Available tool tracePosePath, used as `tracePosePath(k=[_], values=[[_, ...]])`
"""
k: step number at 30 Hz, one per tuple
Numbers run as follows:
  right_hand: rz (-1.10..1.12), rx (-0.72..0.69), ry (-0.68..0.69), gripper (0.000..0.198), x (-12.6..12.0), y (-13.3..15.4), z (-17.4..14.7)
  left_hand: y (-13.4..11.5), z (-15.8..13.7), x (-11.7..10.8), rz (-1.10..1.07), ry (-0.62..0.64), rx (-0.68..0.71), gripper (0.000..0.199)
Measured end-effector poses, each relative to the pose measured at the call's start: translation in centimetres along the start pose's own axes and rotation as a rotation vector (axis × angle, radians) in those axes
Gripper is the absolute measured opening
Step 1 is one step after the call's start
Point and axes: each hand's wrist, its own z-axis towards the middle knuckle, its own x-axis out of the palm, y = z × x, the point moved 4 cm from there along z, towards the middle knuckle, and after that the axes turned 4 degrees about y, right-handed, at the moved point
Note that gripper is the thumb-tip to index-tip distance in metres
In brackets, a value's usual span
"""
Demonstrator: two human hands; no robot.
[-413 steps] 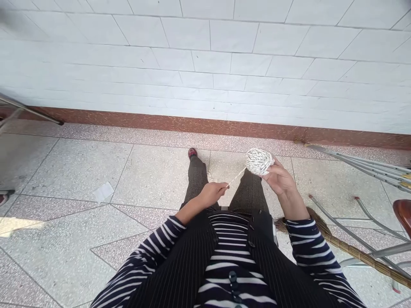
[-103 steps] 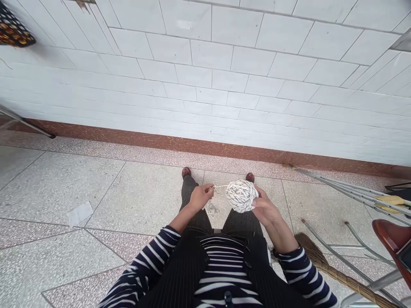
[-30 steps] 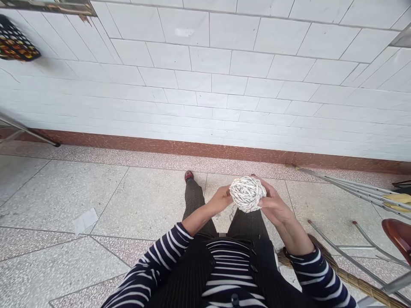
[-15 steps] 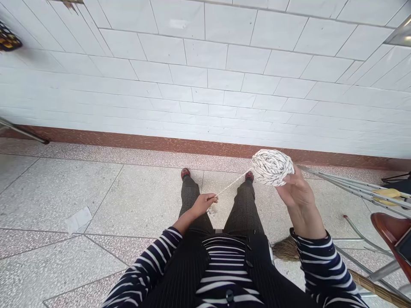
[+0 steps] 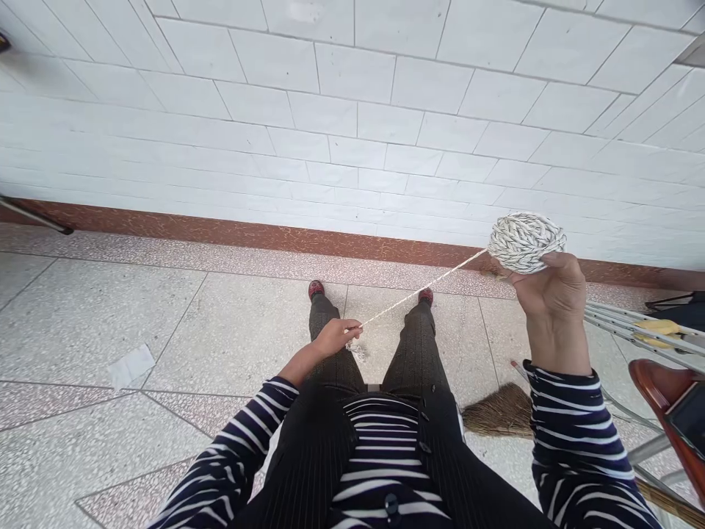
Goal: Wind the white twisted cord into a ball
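Observation:
My right hand (image 5: pixel 554 294) is raised at the right, its fingers wrapped round the underside of a ball of white cord with dark flecks (image 5: pixel 526 241). From the ball's left side a taut strand (image 5: pixel 424 291) slants down to my left hand (image 5: pixel 337 336). That hand is closed in a pinch on the strand, above my left thigh. A small tangle of the same cord (image 5: pixel 357 352) hangs below my left fingers, between my legs. The fingers behind the ball are hidden.
A white tiled wall (image 5: pixel 358 139) stands in front, with a red-brown skirting. A straw broom (image 5: pixel 499 411) lies at the right, near crutches (image 5: pixel 622 323) with yellow grips and a brown chair (image 5: pixel 661 411). A white paper (image 5: pixel 132 366) lies on the floor at the left.
My right hand has moved up and to the right with the ball, so the strand between my hands is longer. My left hand has shifted slightly up and left, still pinching the cord.

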Motion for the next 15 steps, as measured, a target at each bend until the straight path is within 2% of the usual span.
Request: tracePosePath(k=[4,7,9,11,15], values=[[-0.037,-0.007,0.047,0.053,0.8,1.3,-0.2,2.1,0.6,-0.6,-0.075,-0.057,-0.059,0.034],[-0.102,-0.033,0.098,0.058,2.0,2.2,-0.5,1.5,1.5,-1.6,-0.007,-0.099,-0.059,0.028],[-0.137,0.015,0.132,0.062,3.3,2.0,-0.8,-0.4,2.5,-2.5,0.066,-0.18,-0.019,0.026],[-0.138,0.108,0.178,0.066,4.8,0.8,-1.3,-3.3,3.7,-2.9,0.072,-0.23,0.046,0.033],[-0.082,0.289,0.249,0.066,7.6,-2.8,-2.6,-10.4,6.9,-1.6,-0.195,-0.176,0.267,0.053]])
